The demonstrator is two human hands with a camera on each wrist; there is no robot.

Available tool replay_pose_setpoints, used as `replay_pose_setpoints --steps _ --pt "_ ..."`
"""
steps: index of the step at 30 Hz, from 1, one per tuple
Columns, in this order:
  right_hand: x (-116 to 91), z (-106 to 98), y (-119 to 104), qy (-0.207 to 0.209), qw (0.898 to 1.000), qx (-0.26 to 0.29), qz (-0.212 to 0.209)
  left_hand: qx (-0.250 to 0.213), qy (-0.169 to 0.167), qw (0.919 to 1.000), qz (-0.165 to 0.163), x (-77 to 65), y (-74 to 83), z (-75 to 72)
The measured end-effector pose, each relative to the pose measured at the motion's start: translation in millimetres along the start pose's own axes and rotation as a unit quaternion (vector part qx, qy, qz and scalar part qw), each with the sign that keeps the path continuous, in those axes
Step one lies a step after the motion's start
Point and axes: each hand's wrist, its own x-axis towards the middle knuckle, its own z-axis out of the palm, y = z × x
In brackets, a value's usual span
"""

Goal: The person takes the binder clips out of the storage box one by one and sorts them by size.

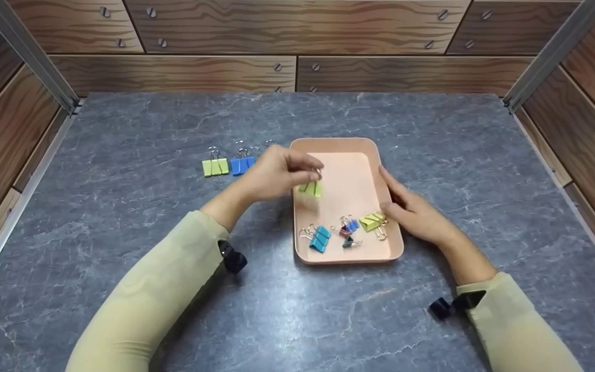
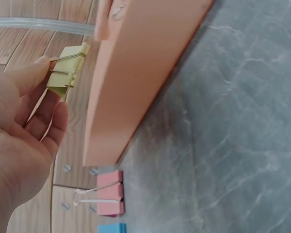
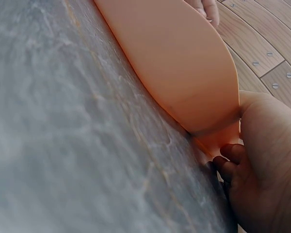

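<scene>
My left hand [image 1: 282, 173] pinches a yellow-green binder clip [image 2: 68, 68] by its wire handle, above the left side of a peach tray [image 1: 336, 145]. In the head view that clip is blurred. My right hand [image 1: 416, 214] holds the tray's right wall, thumb at the rim and fingers on the outside. Inside the tray's near end lie a teal binder clip [image 1: 320, 239], a yellow binder clip [image 1: 372, 221], and small blue [image 1: 352, 225], red [image 1: 345, 232] and dark green [image 1: 348, 242] clips.
Left of the tray, a yellow-green clip [image 1: 216, 167] and a blue clip [image 1: 241, 166] stand in a row, partly behind my left hand. A pink clip [image 2: 110, 194] shows in the left wrist view. Wood-patterned panels [image 1: 297, 28] border the grey marbled table [image 1: 122, 206].
</scene>
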Motion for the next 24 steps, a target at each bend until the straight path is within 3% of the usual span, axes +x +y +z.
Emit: replay_pose_setpoints --steps 10,24 --pt "1 -1 1 -0.004 1.000 -0.003 0.006 0.024 0.085 0.9961 -0.002 -12.1 7.3 -23.3" --pt "1 -1 -1 -0.008 1.000 0.003 0.005 0.021 0.124 0.9916 -0.033 -30.1 -11.1 -44.1"
